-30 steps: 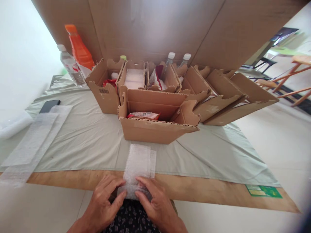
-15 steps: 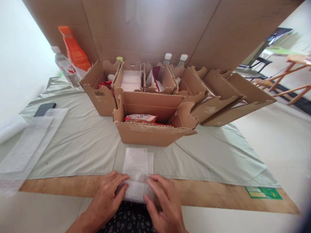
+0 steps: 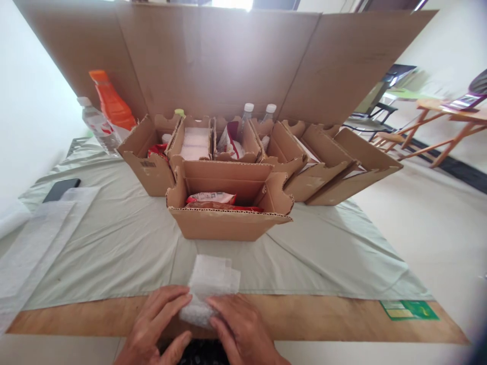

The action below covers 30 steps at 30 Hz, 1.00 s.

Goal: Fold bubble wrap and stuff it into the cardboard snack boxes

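A strip of clear bubble wrap (image 3: 210,274) lies at the table's near edge, its close end folded into a thick bundle and its flat end pointing towards the boxes. My right hand (image 3: 243,324) grips the folded end from the right, thumb and fingers on it. At the other side, my left hand (image 3: 155,319) has its fingertips against the bundle's left edge, while its thumb stands apart from the wrap. Whether anything is inside the folded bundle cannot be made out.
Beyond the wrap stands a cardboard box (image 3: 224,223) with red packets (image 3: 213,197). Several more boxes line up behind it. An orange bottle (image 3: 114,104) is at the back left. Bubble wrap sheets (image 3: 41,243) and a dark phone (image 3: 61,189) lie left; a green packet (image 3: 409,310) lies right.
The view has tilted upward and shifted slightly. My left thumb has come away from the bubble wrap, and the folded bundle is turned a little between my hands.
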Each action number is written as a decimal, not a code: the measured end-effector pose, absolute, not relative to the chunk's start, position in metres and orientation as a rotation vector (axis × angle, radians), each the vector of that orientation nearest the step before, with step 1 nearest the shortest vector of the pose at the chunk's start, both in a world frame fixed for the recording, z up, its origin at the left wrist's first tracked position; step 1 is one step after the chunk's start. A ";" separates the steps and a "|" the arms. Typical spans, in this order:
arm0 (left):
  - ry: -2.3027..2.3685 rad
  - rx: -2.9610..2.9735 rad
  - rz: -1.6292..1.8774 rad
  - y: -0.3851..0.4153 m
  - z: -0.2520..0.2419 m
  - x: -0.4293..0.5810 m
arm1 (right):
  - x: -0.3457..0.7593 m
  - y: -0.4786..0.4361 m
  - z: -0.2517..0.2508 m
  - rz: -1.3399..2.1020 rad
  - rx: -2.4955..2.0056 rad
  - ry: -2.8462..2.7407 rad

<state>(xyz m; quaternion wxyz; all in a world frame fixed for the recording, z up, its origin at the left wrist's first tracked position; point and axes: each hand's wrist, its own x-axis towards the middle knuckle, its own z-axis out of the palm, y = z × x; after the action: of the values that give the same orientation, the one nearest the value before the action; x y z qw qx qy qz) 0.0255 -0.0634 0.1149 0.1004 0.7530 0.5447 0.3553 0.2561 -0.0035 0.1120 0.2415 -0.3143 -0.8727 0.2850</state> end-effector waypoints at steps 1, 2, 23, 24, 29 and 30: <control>1.591 2.218 1.059 -0.063 0.116 0.026 | 0.256 -0.002 0.115 0.845 -0.872 -2.386; 1.583 2.198 1.070 -0.060 0.116 0.028 | 0.256 -0.001 0.117 0.884 -0.900 -2.385; 1.429 1.004 1.192 -0.056 0.107 0.050 | 0.251 0.004 0.113 0.961 -1.160 -1.907; 1.343 0.945 1.174 -0.056 0.108 0.055 | 0.250 0.001 0.115 1.052 -1.166 -1.879; 1.178 0.753 1.202 -0.044 0.115 0.080 | 0.250 -0.010 0.122 1.383 -1.147 -1.721; 1.157 0.731 1.205 -0.043 0.117 0.084 | 0.251 -0.010 0.122 1.452 -1.132 -1.662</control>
<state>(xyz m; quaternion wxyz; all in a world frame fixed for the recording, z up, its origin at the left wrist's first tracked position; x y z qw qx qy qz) 0.0836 -0.0426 0.1169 0.6123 0.3168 0.5018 0.5225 0.2507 -0.0104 0.1223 0.3248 -0.4317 -0.6338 0.5536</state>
